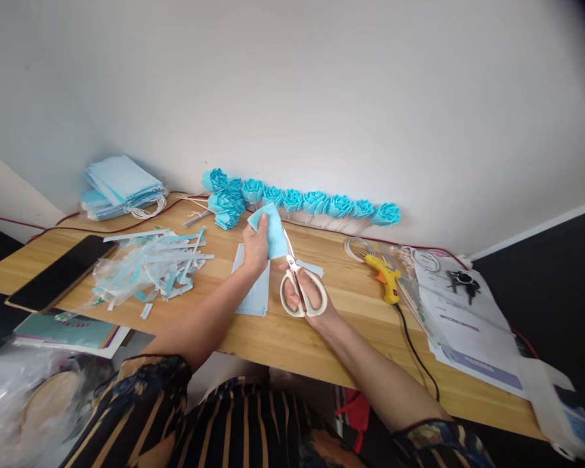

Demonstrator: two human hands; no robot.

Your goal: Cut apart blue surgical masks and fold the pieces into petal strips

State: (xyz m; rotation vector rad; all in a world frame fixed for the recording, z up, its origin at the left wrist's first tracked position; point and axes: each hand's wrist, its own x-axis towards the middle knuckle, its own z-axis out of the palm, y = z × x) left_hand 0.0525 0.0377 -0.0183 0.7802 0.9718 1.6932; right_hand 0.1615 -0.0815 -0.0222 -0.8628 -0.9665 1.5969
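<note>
My left hand [257,246] pinches a folded piece of light blue mask fabric [276,233] above the middle of the table. In my right hand [312,296] are white-handled scissors [292,262], fingers through the loops. The scissors' blades point up along the fabric's right edge; whether they touch it I cannot tell. Beneath my hands lies a flat pale blue mask sheet [255,292], and another pale piece [312,268] shows partly behind the scissors. A row of blue fabric flowers [314,203] on stems rests against the wall.
Cut strips [151,266] are heaped at left, beside a black phone [61,270]. A stack of masks [121,185] sits at the back left. On the right are a yellow glue gun [385,276] with a cord, papers [461,318] and keys [464,283].
</note>
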